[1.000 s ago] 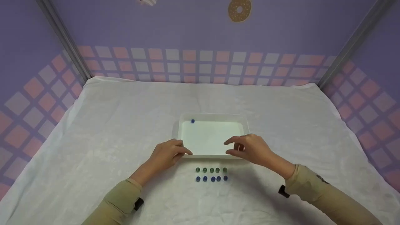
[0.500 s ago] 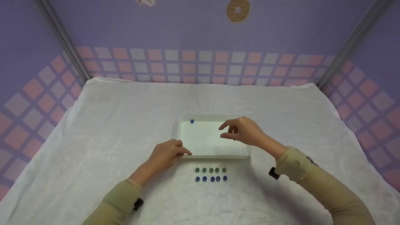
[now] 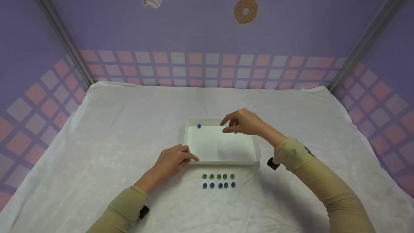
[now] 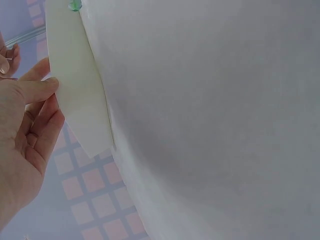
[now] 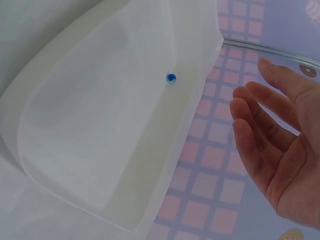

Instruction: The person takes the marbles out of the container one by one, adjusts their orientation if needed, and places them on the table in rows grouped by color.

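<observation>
A shallow white tray (image 3: 223,162) lies on the cloth, with one blue marble (image 3: 199,126) inside by its far left corner. My left hand (image 3: 174,158) holds the tray's near left corner; in the left wrist view the thumb and fingers (image 4: 45,89) pinch its wall. Over the tray's far right part hovers my right hand (image 3: 244,122), fingers loosely bent and apart from the thumb. Nothing shows between those fingers in the right wrist view, where the blue marble (image 5: 171,78) sits against the tray wall.
In front of the tray are two rows on the white cloth (image 3: 129,123): several green marbles (image 3: 219,176) and, nearer, several blue marbles (image 3: 220,185). Purple walls with pink and white squares (image 3: 195,71) stand behind and at both sides.
My right hand has moved away from the tray's near right corner, up and leftward over the tray toward its far side. The left hand and the marbles stay put.
</observation>
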Demonstrator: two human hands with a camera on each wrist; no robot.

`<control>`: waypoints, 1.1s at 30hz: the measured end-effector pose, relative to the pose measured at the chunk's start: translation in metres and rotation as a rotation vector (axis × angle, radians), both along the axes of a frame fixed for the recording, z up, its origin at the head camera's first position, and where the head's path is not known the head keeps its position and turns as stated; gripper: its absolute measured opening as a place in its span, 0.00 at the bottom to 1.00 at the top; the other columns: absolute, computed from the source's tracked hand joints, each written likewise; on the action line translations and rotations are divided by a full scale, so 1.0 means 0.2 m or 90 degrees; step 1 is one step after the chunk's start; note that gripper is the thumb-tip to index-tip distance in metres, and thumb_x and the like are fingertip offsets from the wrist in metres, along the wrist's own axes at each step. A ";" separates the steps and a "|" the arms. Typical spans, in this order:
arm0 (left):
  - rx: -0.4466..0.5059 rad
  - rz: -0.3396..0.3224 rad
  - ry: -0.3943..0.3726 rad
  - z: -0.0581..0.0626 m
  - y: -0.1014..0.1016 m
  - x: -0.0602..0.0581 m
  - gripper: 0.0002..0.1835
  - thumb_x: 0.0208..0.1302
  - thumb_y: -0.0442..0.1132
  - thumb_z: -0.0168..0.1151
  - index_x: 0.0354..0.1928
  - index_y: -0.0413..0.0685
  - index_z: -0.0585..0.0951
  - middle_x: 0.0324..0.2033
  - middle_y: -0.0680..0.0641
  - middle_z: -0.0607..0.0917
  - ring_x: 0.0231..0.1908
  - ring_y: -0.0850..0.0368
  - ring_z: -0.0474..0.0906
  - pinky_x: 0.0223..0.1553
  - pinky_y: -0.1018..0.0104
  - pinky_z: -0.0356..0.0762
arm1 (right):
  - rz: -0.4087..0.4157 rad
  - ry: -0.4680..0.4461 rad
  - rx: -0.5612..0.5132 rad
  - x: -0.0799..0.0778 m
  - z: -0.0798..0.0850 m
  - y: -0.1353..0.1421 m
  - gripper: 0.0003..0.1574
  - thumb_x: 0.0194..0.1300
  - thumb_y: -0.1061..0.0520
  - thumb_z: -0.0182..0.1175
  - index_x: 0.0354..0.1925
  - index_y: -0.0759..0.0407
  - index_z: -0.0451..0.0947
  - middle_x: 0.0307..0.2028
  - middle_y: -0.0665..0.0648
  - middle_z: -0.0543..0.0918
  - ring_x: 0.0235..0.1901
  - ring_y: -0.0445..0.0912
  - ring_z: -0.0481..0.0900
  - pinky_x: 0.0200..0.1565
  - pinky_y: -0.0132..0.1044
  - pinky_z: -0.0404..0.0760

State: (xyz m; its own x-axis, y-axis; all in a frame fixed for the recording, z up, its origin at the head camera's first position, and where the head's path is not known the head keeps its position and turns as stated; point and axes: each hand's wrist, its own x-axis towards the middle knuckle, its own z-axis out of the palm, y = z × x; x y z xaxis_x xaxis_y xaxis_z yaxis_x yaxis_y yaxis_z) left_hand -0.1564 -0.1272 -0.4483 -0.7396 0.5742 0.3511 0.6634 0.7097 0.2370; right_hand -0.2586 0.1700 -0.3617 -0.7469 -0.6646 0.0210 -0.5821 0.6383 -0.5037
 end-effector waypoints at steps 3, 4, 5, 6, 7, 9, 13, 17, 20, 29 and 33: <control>-0.002 -0.002 0.001 0.00 0.00 0.00 0.14 0.64 0.32 0.65 0.39 0.64 0.90 0.26 0.54 0.77 0.27 0.63 0.70 0.26 0.74 0.65 | 0.000 -0.013 0.011 -0.04 0.00 -0.02 0.17 0.65 0.46 0.66 0.49 0.49 0.86 0.31 0.55 0.90 0.25 0.41 0.84 0.30 0.35 0.80; -0.002 -0.002 0.000 0.00 0.00 0.00 0.15 0.64 0.32 0.65 0.39 0.64 0.90 0.26 0.55 0.78 0.27 0.63 0.70 0.26 0.74 0.65 | 0.001 -0.017 0.013 -0.05 0.00 -0.03 0.17 0.65 0.46 0.66 0.50 0.49 0.85 0.31 0.56 0.90 0.25 0.41 0.84 0.30 0.35 0.80; -0.003 -0.002 -0.001 0.00 0.00 -0.01 0.15 0.64 0.32 0.65 0.39 0.64 0.90 0.26 0.54 0.78 0.27 0.63 0.70 0.26 0.74 0.65 | 0.004 -0.022 0.011 -0.06 0.00 -0.03 0.17 0.65 0.46 0.66 0.50 0.49 0.85 0.32 0.57 0.90 0.25 0.42 0.85 0.29 0.35 0.80; -0.003 -0.002 -0.002 -0.01 0.00 -0.01 0.14 0.64 0.32 0.65 0.39 0.64 0.90 0.26 0.54 0.78 0.27 0.63 0.70 0.26 0.74 0.66 | 0.003 -0.026 0.012 -0.07 0.00 -0.04 0.17 0.65 0.46 0.66 0.50 0.49 0.85 0.33 0.57 0.90 0.25 0.42 0.85 0.29 0.35 0.80; -0.004 -0.002 -0.004 -0.01 0.00 -0.01 0.14 0.64 0.32 0.65 0.39 0.64 0.90 0.26 0.55 0.78 0.27 0.63 0.70 0.26 0.74 0.66 | 0.003 -0.028 0.010 -0.09 0.01 -0.05 0.17 0.65 0.47 0.66 0.51 0.50 0.85 0.33 0.58 0.90 0.25 0.43 0.84 0.29 0.35 0.80; -0.003 -0.001 -0.007 -0.01 0.00 -0.01 0.14 0.64 0.32 0.65 0.40 0.64 0.90 0.26 0.55 0.78 0.27 0.63 0.70 0.27 0.74 0.66 | 0.003 -0.037 0.004 -0.12 0.01 -0.06 0.17 0.65 0.47 0.66 0.51 0.50 0.85 0.34 0.60 0.90 0.25 0.43 0.84 0.28 0.35 0.81; 0.001 -0.001 -0.010 -0.01 0.00 -0.01 0.14 0.65 0.32 0.64 0.40 0.64 0.90 0.26 0.54 0.78 0.28 0.63 0.70 0.27 0.74 0.65 | -0.012 -0.062 -0.013 -0.19 0.01 -0.09 0.17 0.66 0.48 0.66 0.51 0.52 0.85 0.36 0.60 0.90 0.27 0.43 0.84 0.31 0.37 0.82; 0.004 -0.002 -0.010 -0.01 0.00 -0.01 0.14 0.65 0.32 0.64 0.40 0.63 0.90 0.27 0.54 0.78 0.27 0.63 0.70 0.26 0.74 0.64 | -0.024 -0.079 -0.029 -0.24 -0.01 -0.11 0.16 0.66 0.50 0.66 0.50 0.53 0.86 0.35 0.60 0.90 0.27 0.43 0.84 0.36 0.45 0.85; 0.003 -0.001 -0.012 0.00 0.00 0.00 0.14 0.65 0.32 0.64 0.40 0.64 0.90 0.27 0.54 0.78 0.27 0.62 0.69 0.26 0.74 0.63 | -0.032 -0.079 -0.043 -0.28 -0.02 -0.12 0.15 0.66 0.51 0.66 0.49 0.52 0.86 0.34 0.60 0.90 0.27 0.43 0.83 0.37 0.49 0.85; -0.011 0.013 -0.016 0.00 0.00 0.00 0.14 0.65 0.33 0.64 0.40 0.65 0.90 0.26 0.55 0.78 0.26 0.62 0.70 0.25 0.74 0.62 | -0.036 -0.070 -0.072 -0.36 -0.07 -0.20 0.14 0.67 0.51 0.64 0.50 0.51 0.86 0.38 0.63 0.89 0.36 0.59 0.86 0.34 0.37 0.81; -0.006 0.011 -0.012 0.00 0.00 0.00 0.14 0.65 0.33 0.65 0.40 0.65 0.90 0.26 0.55 0.77 0.26 0.63 0.68 0.25 0.75 0.61 | -0.028 -0.067 -0.094 -0.38 -0.10 -0.24 0.13 0.68 0.53 0.64 0.49 0.52 0.86 0.38 0.64 0.89 0.37 0.60 0.86 0.36 0.36 0.81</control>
